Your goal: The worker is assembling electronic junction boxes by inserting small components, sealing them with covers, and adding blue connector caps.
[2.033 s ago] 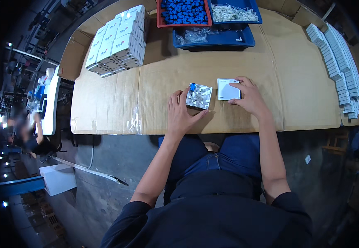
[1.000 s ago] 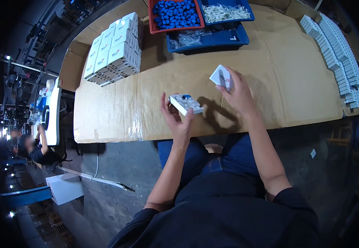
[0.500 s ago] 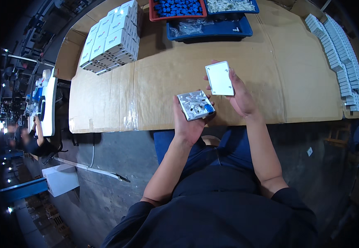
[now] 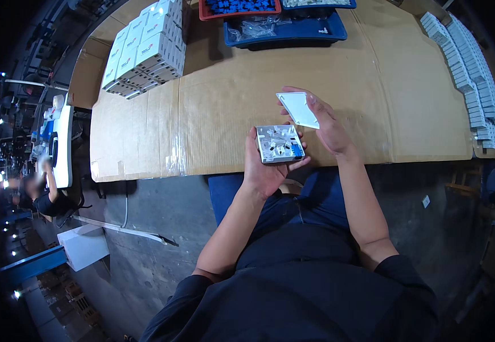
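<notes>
My left hand (image 4: 263,174) is closed around a square white plastic box (image 4: 281,145) whose top is uncovered. Inside it lie clear bags of small parts and a blue piece (image 4: 297,150) at the near right corner. My right hand (image 4: 330,122) grips a flat white cover plate (image 4: 299,109) by its right side, thumb on the near face. The plate is tilted and hovers just above and beyond the box, apart from it. Most of the right fingers are hidden behind the plate.
A cardboard-covered table (image 4: 225,114) lies under both hands. Stacked white boxes (image 4: 145,51) stand at far left. A blue tray (image 4: 284,34) with clear bags sits at the back beside a red tray (image 4: 205,16) of blue parts. Rows of white pieces (image 4: 475,80) line the right edge.
The cover plate in my right hand has tilted and come slightly left, nearer the box. My left hand has turned the box squarer and shifted it a little right.
</notes>
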Demonstrator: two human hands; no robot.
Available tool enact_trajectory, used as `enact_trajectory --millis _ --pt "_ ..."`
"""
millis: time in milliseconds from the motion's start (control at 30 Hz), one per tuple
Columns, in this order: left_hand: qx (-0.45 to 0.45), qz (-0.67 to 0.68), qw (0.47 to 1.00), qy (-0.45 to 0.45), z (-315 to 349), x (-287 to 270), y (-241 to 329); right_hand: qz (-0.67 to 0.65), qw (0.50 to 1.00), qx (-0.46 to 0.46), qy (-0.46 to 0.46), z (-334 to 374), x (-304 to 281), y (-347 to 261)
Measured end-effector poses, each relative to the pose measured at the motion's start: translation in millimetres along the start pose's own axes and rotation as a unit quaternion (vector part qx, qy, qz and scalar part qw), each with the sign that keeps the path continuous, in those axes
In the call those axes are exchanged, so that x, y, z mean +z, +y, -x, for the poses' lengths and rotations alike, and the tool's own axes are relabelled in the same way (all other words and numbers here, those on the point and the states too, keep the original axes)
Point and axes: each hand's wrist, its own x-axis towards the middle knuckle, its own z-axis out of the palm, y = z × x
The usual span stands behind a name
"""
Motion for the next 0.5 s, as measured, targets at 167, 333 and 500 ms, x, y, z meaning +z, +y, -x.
enact_trajectory --millis 167,333,500 --pt "-0.016 -0.003 1.000 -0.026 -0.6 -3.9 -0.1 0.038 0.999 -0.006 -0.021 1.3 -2.8 6.0" --pt "-0.008 0.014 0.999 -0.036 -1.3 -4.6 -2.3 0.080 0.995 0.020 -0.047 5.0 6.1 -0.6" --pt "-0.011 0.000 1.000 -0.009 0.1 -2.7 -1.7 0.122 0.988 0.014 -0.095 4.7 2.4 4.0"
